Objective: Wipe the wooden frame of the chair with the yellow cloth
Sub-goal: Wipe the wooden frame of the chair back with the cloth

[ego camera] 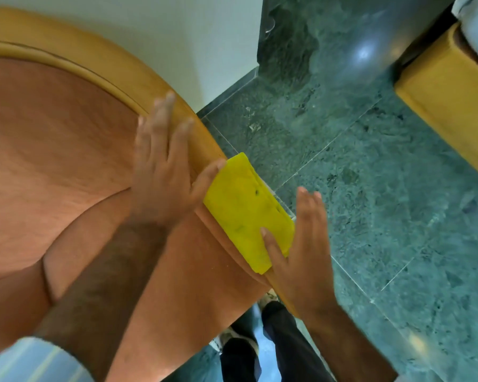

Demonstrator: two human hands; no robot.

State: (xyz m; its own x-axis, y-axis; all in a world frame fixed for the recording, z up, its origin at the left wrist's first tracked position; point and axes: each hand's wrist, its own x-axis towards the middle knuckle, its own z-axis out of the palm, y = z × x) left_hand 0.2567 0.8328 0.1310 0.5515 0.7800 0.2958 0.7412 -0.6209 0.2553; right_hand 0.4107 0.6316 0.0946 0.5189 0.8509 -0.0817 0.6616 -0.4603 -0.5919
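Observation:
A folded yellow cloth (247, 210) lies flat on the chair's curved wooden frame (116, 67), near where the arm slopes down. My left hand (164, 166) rests flat on the frame and the orange upholstery, fingers spread, its thumb touching the cloth's upper left edge. My right hand (301, 244) lies at the cloth's lower right corner, thumb pressed on top of it and fingers straight along its outer side. The frame under the cloth is hidden.
The chair's orange cushion (53, 161) fills the left. Green marble floor (370, 188) spreads to the right, with a white wall (191, 37) behind. Another wooden piece of furniture (447, 106) stands at the far right. My legs and shoes (260, 340) are below.

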